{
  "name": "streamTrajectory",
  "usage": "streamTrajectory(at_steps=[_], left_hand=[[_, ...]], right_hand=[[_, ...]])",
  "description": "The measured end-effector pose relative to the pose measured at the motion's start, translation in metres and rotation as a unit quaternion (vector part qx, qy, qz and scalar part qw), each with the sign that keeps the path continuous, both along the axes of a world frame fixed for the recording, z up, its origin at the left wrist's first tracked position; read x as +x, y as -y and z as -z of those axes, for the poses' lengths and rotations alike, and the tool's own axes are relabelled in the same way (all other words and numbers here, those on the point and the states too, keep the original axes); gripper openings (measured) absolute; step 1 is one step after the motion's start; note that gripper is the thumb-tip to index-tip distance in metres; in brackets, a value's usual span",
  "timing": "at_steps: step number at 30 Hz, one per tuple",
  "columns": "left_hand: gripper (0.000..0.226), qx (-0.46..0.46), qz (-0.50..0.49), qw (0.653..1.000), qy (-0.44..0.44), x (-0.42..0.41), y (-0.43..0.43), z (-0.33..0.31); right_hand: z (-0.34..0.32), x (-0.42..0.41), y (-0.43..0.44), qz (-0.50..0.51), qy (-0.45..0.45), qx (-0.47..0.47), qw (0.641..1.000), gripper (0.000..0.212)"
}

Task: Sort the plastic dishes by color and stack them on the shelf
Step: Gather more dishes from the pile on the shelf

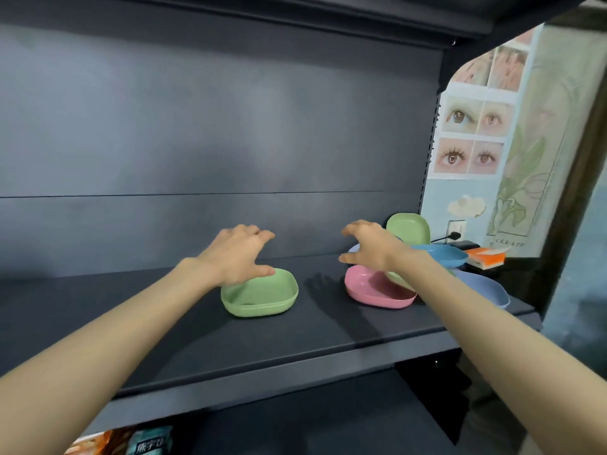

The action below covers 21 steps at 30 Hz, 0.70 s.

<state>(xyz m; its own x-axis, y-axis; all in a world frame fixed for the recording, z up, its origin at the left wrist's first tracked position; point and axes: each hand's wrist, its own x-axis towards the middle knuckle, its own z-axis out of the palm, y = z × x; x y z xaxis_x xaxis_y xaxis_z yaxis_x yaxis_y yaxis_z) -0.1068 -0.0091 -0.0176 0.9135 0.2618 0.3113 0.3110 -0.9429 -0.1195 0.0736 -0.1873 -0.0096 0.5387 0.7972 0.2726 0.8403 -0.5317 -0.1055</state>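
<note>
Green plastic marks the only sorted pile so far. The green stack (259, 292), which looks like two dishes nested rim to rim, sits upright on the dark shelf (322, 326), left of centre. The left hand (236, 254) hovers over its far edge with fingers (256, 232) spread and relaxed, holding nothing. The thumb lies by the rim, and I cannot tell whether it touches.

The right hand (368, 247) is spread just as wide and is equally empty. It is above the unsorted heap to the right, apart from the green stack. In that heap a pink dish (377, 290) lies tilted at the front, and a leaning green dish (409, 228) stands nearly on edge near the back panel. A blue dish (443, 254) rests flat behind the wrist, and a pale blue dish (483, 287) lies at the shelf's right end. Another green edge shows under the forearm, partly hidden.

As I judge it, the step in hand is picking the next dish from the heap. The green pile is only begun, and the pink and blue piles are not started. The next move calls for the right hand to close on one dish without toppling the leaning one. A green seems likely, carried across and set squarely into the stack while the left hand steadies it.
</note>
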Motion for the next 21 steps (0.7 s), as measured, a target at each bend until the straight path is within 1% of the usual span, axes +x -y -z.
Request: streamTrajectory(at_steps=[5, 10, 15, 21], left_hand=[[0.07, 0.022, 0.04, 0.999, 0.011, 0.038, 0.035, -0.016], [0.07, 0.021, 0.055, 0.998, 0.012, 0.082, 0.078, -0.014], [0.072, -0.007, 0.039, 0.999, -0.002, 0.122, 0.128, -0.001], [0.067, -0.052, 0.001, 0.999, -0.012, 0.156, 0.178, 0.021]], right_hand=[[-0.016, 0.03, 0.042, 0.034, 0.036, 0.004, 0.999, 0.055], [-0.013, 0.07, 0.089, 0.043, 0.053, -0.013, 0.998, 0.054], [-0.004, 0.112, 0.133, 0.026, 0.036, -0.033, 0.998, 0.057], [0.008, 0.152, 0.163, -0.017, 0.022, -0.043, 0.999, 0.055]])
